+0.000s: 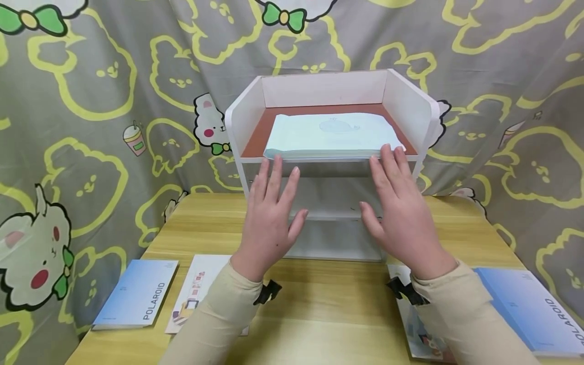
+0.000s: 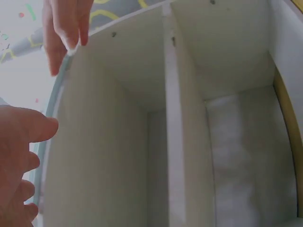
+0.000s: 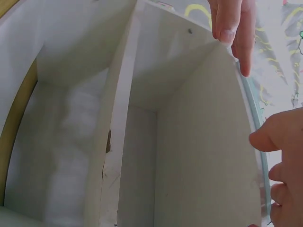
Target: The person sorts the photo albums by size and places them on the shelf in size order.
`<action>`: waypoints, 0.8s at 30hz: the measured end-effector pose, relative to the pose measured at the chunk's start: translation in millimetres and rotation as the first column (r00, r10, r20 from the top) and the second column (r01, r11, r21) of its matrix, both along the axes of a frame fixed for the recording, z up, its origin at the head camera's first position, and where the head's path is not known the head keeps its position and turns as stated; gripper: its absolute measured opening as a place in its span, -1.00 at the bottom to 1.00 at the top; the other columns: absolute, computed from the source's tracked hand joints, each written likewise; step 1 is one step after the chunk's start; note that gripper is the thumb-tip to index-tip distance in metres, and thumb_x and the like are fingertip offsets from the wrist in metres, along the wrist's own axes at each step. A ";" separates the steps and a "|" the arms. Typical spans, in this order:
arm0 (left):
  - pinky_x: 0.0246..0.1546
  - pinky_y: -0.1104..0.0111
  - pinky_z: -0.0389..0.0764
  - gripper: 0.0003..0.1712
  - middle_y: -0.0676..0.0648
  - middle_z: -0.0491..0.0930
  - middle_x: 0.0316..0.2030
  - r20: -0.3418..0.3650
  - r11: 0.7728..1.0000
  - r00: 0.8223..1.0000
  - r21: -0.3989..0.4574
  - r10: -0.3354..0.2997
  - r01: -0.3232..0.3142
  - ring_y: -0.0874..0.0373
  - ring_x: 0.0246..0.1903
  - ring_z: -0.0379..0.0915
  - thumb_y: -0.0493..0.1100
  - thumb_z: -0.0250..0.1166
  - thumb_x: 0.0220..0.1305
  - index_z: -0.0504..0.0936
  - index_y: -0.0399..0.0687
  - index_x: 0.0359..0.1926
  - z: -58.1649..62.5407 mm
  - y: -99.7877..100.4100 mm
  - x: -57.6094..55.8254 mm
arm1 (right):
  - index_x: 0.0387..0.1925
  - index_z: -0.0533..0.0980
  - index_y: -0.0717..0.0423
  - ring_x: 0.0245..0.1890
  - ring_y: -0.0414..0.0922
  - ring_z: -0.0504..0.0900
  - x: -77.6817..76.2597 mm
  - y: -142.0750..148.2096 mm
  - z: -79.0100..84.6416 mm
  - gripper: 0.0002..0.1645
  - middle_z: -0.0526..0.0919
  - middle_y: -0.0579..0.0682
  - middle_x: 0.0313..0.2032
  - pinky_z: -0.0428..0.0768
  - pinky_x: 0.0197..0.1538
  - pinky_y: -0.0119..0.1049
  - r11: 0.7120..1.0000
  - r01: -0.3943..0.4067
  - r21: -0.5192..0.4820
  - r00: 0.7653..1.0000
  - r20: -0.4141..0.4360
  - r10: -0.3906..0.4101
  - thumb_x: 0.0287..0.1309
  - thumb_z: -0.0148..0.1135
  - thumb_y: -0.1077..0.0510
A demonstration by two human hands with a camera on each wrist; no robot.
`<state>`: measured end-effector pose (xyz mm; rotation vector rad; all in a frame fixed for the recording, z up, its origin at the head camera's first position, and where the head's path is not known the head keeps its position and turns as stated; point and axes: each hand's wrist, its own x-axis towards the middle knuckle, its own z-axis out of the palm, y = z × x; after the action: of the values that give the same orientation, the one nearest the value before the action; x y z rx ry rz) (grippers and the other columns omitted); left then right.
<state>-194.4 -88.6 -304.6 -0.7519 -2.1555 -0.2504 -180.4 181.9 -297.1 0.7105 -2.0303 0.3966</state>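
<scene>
A flat, pale blue-white soft pack (image 1: 335, 134) with a faint whale drawing lies on the brown top board (image 1: 255, 137) of a small white shelf unit (image 1: 237, 116). My left hand (image 1: 269, 218) has its fingers extended, tips right at the left part of the pack's front edge. On the other side, the straight fingertips of my right hand (image 1: 401, 215) overlap the pack's front right corner. Both thumbs point inward, apart from each other. The left wrist view shows the bare white middle shelf (image 2: 175, 142) under the top board; the right wrist view shows chipped paint along its edge (image 3: 113, 156).
Blue "POLAROID" books lie at the left (image 1: 137, 294) and right (image 1: 529, 309) of the wooden table (image 1: 319, 314). An illustrated white booklet (image 1: 201, 274) is partly under my left sleeve, and another booklet (image 1: 415, 324) under the right. A patterned curtain (image 1: 159, 66) hangs behind.
</scene>
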 end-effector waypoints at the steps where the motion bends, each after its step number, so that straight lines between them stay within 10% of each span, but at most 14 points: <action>1: 0.48 -0.15 -0.12 -0.10 -0.25 -0.22 0.59 0.011 1.000 1.000 -0.008 0.008 -0.008 -0.22 0.56 -0.39 0.01 0.34 0.32 0.19 -0.19 0.54 -1.0 0.4 -0.8 | 0.51 0.15 0.33 0.54 0.23 -0.05 -1.7 -0.1 0.4 0.02 0.03 0.23 0.55 0.03 0.52 0.06 1.000 0.006 0.010 1.000 0.006 -0.006 0.02 0.34 0.25; 24: 0.46 -0.09 0.01 -0.09 -0.22 -0.07 0.58 0.057 0.999 0.998 0.037 -0.029 0.027 -0.19 0.50 -0.12 -0.01 0.34 0.28 0.17 -0.18 0.54 4.2 -5.9 -1.6 | 0.54 0.12 0.27 0.56 0.19 -0.10 1.4 5.2 -1.6 0.06 -0.04 0.19 0.57 0.04 0.51 0.09 0.997 0.041 0.067 0.997 0.055 -0.045 0.03 0.39 0.22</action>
<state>-196.0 -94.6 -300.5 -0.7636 -2.1895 -0.3282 -179.1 187.1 -298.7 0.7016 -2.1164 0.3295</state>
